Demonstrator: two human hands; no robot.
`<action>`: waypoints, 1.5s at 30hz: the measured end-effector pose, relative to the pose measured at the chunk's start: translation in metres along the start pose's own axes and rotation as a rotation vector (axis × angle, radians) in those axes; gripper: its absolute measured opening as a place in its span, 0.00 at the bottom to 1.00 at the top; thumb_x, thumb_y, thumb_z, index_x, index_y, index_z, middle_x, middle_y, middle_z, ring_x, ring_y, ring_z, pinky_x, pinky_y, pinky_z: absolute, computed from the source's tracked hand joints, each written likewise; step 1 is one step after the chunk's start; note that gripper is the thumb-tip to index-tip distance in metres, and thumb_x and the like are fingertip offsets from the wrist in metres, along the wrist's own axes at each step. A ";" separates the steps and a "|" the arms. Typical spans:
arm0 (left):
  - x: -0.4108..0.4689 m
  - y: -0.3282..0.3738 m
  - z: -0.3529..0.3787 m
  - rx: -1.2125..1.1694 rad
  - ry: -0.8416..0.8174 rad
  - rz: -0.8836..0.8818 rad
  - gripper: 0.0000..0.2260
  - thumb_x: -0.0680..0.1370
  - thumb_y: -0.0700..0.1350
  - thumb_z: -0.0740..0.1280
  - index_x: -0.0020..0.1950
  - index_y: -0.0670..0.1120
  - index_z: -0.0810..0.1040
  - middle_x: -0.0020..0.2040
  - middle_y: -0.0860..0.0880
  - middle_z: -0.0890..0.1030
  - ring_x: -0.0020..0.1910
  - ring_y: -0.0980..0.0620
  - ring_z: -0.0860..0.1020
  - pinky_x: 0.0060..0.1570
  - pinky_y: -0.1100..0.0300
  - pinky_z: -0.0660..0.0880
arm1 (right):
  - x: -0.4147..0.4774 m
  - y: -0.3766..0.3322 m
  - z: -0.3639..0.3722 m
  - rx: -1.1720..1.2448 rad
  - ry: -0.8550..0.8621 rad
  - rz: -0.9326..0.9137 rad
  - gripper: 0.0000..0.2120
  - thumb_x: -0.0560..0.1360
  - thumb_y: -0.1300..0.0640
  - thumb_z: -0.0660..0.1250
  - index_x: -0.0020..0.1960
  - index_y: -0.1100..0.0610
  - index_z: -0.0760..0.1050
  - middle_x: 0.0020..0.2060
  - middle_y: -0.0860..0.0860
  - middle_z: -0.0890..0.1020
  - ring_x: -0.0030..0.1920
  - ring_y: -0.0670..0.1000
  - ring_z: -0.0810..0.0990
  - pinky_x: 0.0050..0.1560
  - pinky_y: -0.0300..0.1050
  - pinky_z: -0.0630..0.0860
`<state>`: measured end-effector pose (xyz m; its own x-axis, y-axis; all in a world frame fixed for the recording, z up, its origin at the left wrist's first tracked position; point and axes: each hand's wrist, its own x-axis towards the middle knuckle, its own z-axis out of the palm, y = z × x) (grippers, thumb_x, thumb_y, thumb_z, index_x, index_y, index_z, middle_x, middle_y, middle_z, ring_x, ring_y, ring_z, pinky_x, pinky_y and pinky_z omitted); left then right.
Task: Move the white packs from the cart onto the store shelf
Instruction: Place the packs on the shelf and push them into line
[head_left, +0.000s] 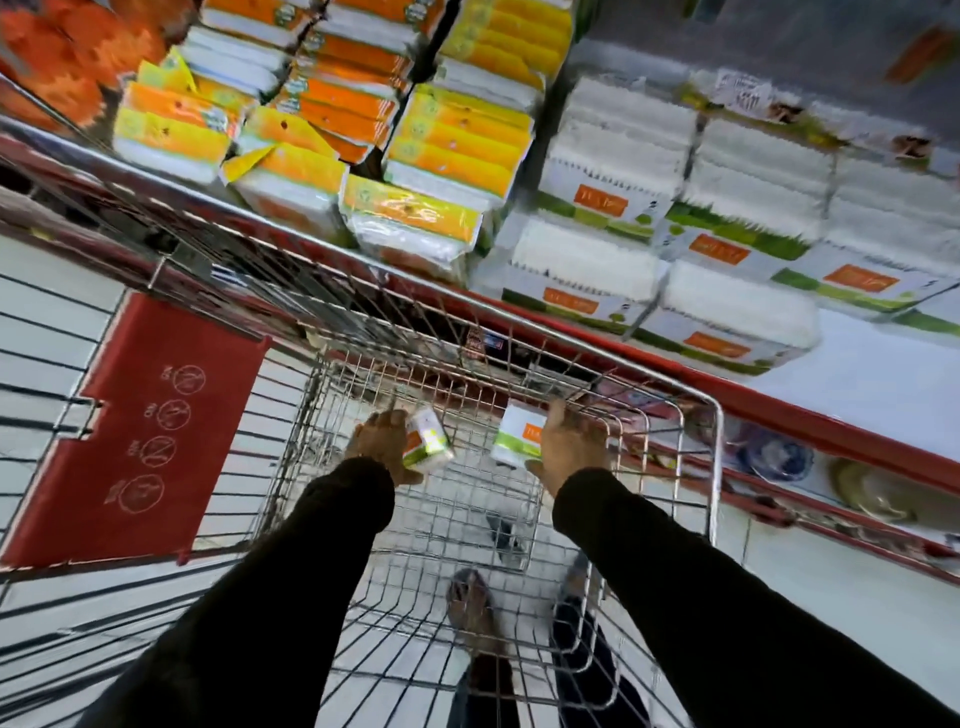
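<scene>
- Nearest to us, two dark sleeves (291, 597) reach down into the wire cart (714, 467); both are cut off by the lower edge of the view.
- Through the cart's mesh floor we make out a sandalled foot (470, 608) on pale floor tiles, blurred and crossed by the wires.
- Our left hand (382, 441) is deep in the basket, its grip curled around a white pack (426, 441) with a green and orange label; the pack is tilted, and the fingers on its far side are hidden.
- Our right hand (571, 449) lies against a second white pack (517, 436), thumb over its top and palm on its right face. We cannot tell whether this grip is closed on the pack or only laid on it, since the fingers are behind the hand.
- Both packs are inside the cart, near its far wall; whether they rest on the mesh or hang lifted we cannot say.
- To the left, the red child-seat flap (140, 431) carries four round symbols too small to read.
- Beyond the cart's rim runs the red-edged store shelf (831, 374), bare on the right.
- On it sit stacked white packs with orange labels (727, 317), their print smeared by motion blur.
- Left of those, yellow and orange packs (457, 156) are piled unevenly, and an orange mass at the top left corner is too blurred to name.
- Below the shelf at right, round dishes (872, 493) show only in part.
</scene>
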<state>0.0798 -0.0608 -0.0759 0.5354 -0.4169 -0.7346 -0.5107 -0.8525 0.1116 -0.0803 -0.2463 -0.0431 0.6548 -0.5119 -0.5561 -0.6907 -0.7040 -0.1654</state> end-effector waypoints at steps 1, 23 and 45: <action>-0.002 0.000 0.003 -0.029 0.029 -0.006 0.54 0.66 0.56 0.79 0.78 0.36 0.50 0.73 0.37 0.66 0.71 0.38 0.67 0.70 0.48 0.67 | -0.001 0.001 0.000 0.000 0.006 -0.002 0.45 0.69 0.51 0.77 0.74 0.59 0.52 0.60 0.59 0.78 0.57 0.59 0.80 0.54 0.56 0.79; -0.176 0.061 -0.072 0.039 0.375 0.011 0.19 0.76 0.42 0.72 0.65 0.48 0.73 0.57 0.46 0.80 0.53 0.49 0.81 0.49 0.57 0.81 | -0.131 -0.012 -0.113 0.063 0.019 -0.071 0.14 0.75 0.62 0.70 0.60 0.53 0.78 0.55 0.52 0.80 0.55 0.55 0.81 0.52 0.48 0.81; -0.280 0.330 -0.180 0.187 0.570 0.557 0.23 0.72 0.35 0.72 0.65 0.49 0.76 0.63 0.47 0.73 0.63 0.45 0.74 0.54 0.50 0.81 | -0.235 0.191 -0.309 0.065 0.474 0.213 0.23 0.70 0.61 0.72 0.62 0.44 0.79 0.60 0.48 0.80 0.61 0.54 0.80 0.58 0.46 0.77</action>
<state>-0.1175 -0.2821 0.2871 0.4039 -0.9032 -0.1451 -0.8797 -0.4270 0.2094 -0.2710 -0.4123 0.3073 0.5538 -0.8180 -0.1556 -0.8318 -0.5351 -0.1476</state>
